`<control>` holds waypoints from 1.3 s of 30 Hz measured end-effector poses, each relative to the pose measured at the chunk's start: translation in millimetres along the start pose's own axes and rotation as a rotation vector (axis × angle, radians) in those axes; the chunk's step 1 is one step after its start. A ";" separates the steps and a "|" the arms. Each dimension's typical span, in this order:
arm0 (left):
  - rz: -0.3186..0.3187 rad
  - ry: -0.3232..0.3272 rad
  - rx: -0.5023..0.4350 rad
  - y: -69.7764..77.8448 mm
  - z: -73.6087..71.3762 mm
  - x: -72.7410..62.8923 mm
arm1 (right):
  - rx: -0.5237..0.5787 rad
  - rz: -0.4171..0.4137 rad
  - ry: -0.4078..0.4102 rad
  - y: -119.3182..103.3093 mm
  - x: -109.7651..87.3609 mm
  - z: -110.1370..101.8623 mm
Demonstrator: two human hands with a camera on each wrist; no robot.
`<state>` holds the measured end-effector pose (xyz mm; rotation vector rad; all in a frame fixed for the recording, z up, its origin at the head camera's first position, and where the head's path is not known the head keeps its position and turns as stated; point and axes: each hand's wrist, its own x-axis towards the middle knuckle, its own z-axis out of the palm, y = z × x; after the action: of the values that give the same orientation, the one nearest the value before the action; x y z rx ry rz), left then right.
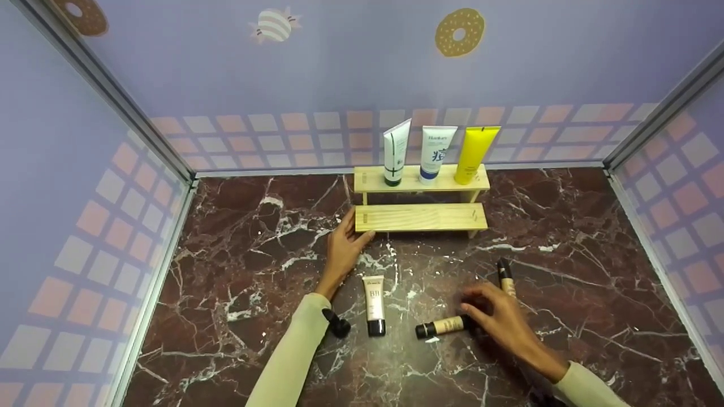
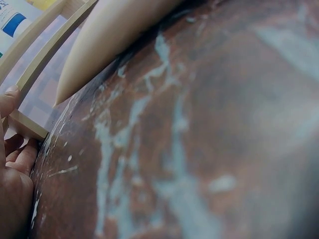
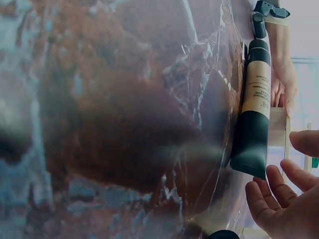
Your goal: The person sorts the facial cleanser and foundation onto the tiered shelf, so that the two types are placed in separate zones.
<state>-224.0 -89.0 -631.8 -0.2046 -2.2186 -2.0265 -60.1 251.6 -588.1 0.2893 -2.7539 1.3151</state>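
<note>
My left hand (image 1: 342,251) grips the left end of a two-tier wooden display rack (image 1: 421,217), thumb at the lower step's front edge. In the left wrist view its fingers (image 2: 22,158) are curled beside the rack's leg. My right hand (image 1: 503,316), fingers loosely bent, is at the right end of a lying black-and-beige cosmetic tube (image 1: 449,325). The right wrist view has the fingertips (image 3: 260,199) just beyond that tube's (image 3: 258,89) black end, not wrapped round it. A BB cream tube (image 1: 374,305) with a black cap lies between my arms.
On the upper step stand a white tube with a green cap (image 1: 396,152), a white tube with a blue band (image 1: 435,150) and a yellow tube (image 1: 476,152). Another black-and-beige tube (image 1: 507,280) lies beyond my right hand. Patterned walls (image 1: 317,68) enclose the marbled table (image 1: 237,271).
</note>
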 end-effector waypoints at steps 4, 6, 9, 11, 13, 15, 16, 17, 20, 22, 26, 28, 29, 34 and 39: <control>0.003 0.003 -0.010 0.3 -1.3 -0.9 | -0.010 -0.015 -0.003 0.3 -3.1 1.5; 0.003 0.006 -0.011 0.0 -2.0 -1.5 | -0.008 -0.014 -0.016 0.3 -4.5 2.2; -0.004 0.006 -0.010 -0.9 -2.6 -1.8 | 0.002 -0.009 -0.050 0.0 -6.7 2.5; -0.009 0.008 -0.006 -0.9 -2.7 -1.7 | 0.017 -0.015 -0.074 0.2 -8.0 2.5; -0.013 0.011 0.001 -0.8 -2.5 -1.5 | 0.027 -0.030 -0.091 0.7 -9.2 2.1; -0.013 0.014 0.009 -0.6 -2.0 -1.2 | 0.036 -0.049 -0.103 1.4 -10.3 1.6; -0.011 0.014 0.008 -0.4 -1.8 -1.1 | 0.035 -0.058 -0.108 1.8 -10.9 1.2; -0.009 0.014 0.011 -0.3 -1.6 -1.0 | 0.032 -0.063 -0.113 2.1 -11.6 0.6; -0.004 0.009 0.011 0.4 -1.1 -1.1 | 0.006 -0.091 -0.130 3.7 -13.7 -1.3; -0.002 0.004 0.009 1.5 -1.0 -1.5 | -0.012 -0.118 -0.141 5.2 -14.7 -2.2; 0.000 -0.003 0.005 2.7 -1.1 -2.1 | -0.042 -0.207 -0.155 9.5 -15.8 -3.4; 0.002 -0.008 0.002 2.4 -1.2 -2.0 | -0.056 -0.255 -0.163 11.3 -16.4 -4.1; 0.003 -0.010 0.000 2.2 -1.3 -2.1 | -0.065 -0.273 -0.169 12.5 -16.9 -4.5; -0.006 -0.019 -0.003 2.5 -0.8 -1.8 | -0.119 -0.326 -0.198 16.9 -19.3 -7.1; -0.012 -0.021 -0.018 2.4 -0.2 -1.4 | -0.159 -0.371 -0.213 19.6 -18.8 -8.8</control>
<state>-222.2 -89.0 -629.7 -0.2154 -2.2197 -2.0606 -45.8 273.1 -600.3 0.9234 -2.7613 1.0180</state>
